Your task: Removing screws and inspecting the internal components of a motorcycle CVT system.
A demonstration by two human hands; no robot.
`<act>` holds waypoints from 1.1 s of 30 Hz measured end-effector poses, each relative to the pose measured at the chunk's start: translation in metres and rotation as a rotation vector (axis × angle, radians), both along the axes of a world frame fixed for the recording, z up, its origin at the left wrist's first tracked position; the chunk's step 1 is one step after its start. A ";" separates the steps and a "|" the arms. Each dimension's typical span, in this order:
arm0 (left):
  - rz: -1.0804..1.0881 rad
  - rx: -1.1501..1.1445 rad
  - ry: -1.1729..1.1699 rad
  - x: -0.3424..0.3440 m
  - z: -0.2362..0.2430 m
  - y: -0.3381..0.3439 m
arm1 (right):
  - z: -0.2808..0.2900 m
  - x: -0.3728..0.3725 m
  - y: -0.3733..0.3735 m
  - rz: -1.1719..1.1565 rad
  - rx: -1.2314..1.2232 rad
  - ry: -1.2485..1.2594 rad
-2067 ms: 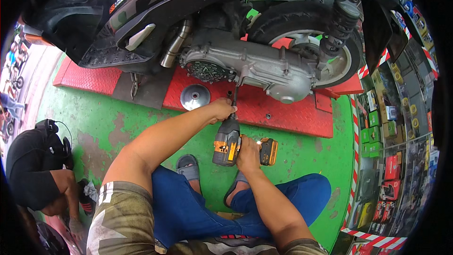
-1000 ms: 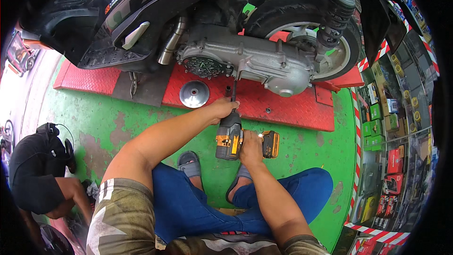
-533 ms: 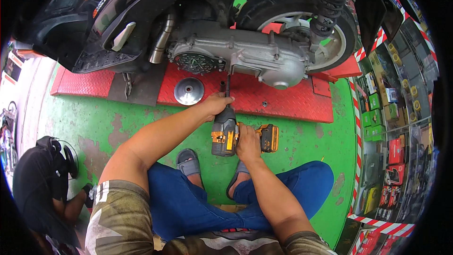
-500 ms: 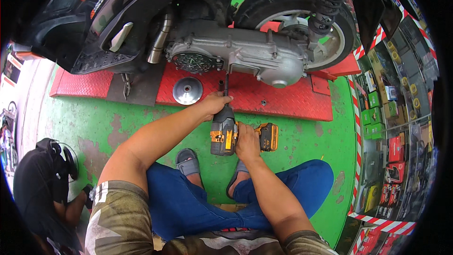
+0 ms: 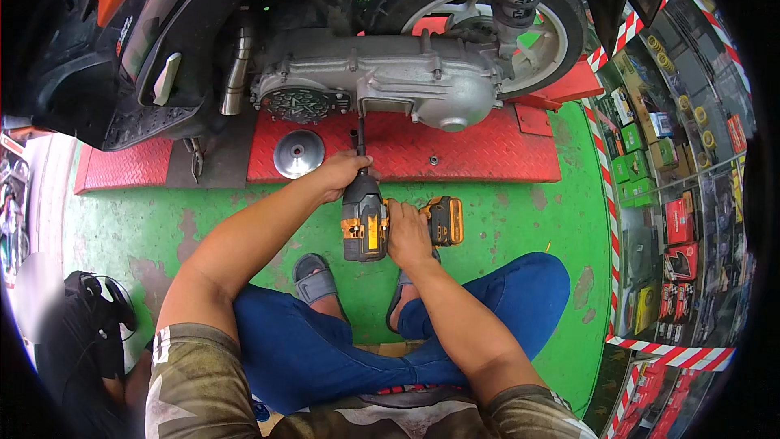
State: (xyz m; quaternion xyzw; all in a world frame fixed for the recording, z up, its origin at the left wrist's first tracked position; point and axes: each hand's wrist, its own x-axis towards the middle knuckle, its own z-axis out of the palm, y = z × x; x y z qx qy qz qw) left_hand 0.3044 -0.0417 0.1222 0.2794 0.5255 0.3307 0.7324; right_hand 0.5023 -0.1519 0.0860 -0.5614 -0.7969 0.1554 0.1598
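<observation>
My right hand (image 5: 409,236) is wrapped round the handle of a yellow and black cordless impact wrench (image 5: 366,223), whose battery (image 5: 445,221) points right. My left hand (image 5: 345,177) is closed at the wrench's nose, around the base of a long dark extension bar (image 5: 361,138). The bar's far end meets the lower edge of the silver engine side cover (image 5: 390,73) on a scooter; the fastener there is too small to make out. A round vented grille (image 5: 305,104) sits at the cover's left end. Just left of the bar stands a short dark cylindrical piece (image 5: 353,136).
A shiny metal disc (image 5: 298,154) and a small nut-like part (image 5: 433,160) lie on the red platform (image 5: 479,158). Beyond is the rear wheel (image 5: 561,41). A glass display case (image 5: 674,195) with striped tape stands right; another person in black (image 5: 77,341) is at lower left.
The whole view has shifted, so scooter, platform and tool appear farther left and slightly higher. Both hands keep their hold, with the bar at the same spot on the cover.
</observation>
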 end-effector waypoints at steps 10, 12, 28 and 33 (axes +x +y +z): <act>-0.045 -0.147 0.270 -0.042 0.077 -0.074 | 0.073 -0.015 -0.060 0.234 -0.143 0.177; 0.013 -0.132 0.292 -0.054 0.133 -0.102 | 0.099 -0.015 -0.064 0.337 -0.107 0.387; 0.420 0.753 0.436 -0.014 0.249 -0.293 | 0.329 0.000 -0.100 0.707 -0.190 1.643; 0.327 0.823 0.285 0.024 0.262 -0.292 | 0.346 0.012 -0.120 0.665 -0.057 1.614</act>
